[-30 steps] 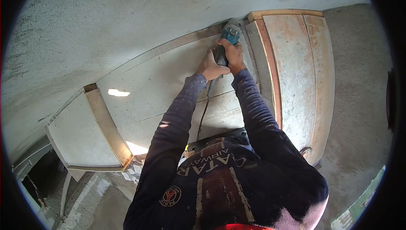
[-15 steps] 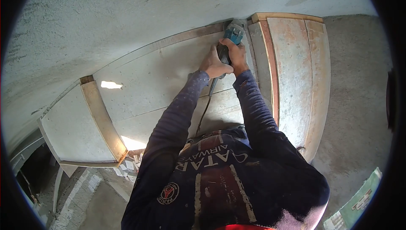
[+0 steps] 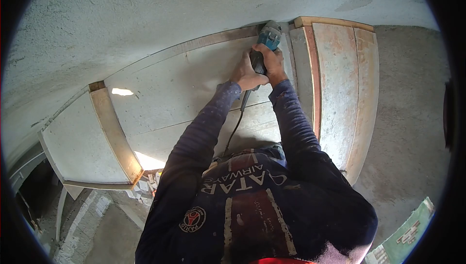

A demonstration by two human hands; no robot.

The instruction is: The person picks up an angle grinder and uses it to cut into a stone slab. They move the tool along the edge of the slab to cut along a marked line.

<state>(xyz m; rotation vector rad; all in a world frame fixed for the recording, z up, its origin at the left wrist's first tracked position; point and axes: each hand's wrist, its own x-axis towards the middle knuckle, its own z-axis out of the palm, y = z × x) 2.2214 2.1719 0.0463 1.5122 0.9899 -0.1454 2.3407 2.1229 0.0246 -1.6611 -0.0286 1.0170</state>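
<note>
Both of my hands are wrapped around an angle grinder with a teal head and a dark body. My right hand grips the body just behind the head. Lower down, my left hand closes around the rear of the body from the left side. The grinder's head is up at the top edge of the pale board, right by the rough plaster wall. Its disc is mostly hidden behind the head. From the rear end a dark cord runs down toward my shirt.
To the right stands a raised panel of worn boards with a wooden edge strip. On the left, a wooden batten borders another pale board. Rubble lies below it. A green sheet is at lower right.
The view has shifted slightly, with the left boards a little farther left and the right panel slightly lower. Both hands keep their hold on the angle grinder, which stays at nearly the same spot.
</note>
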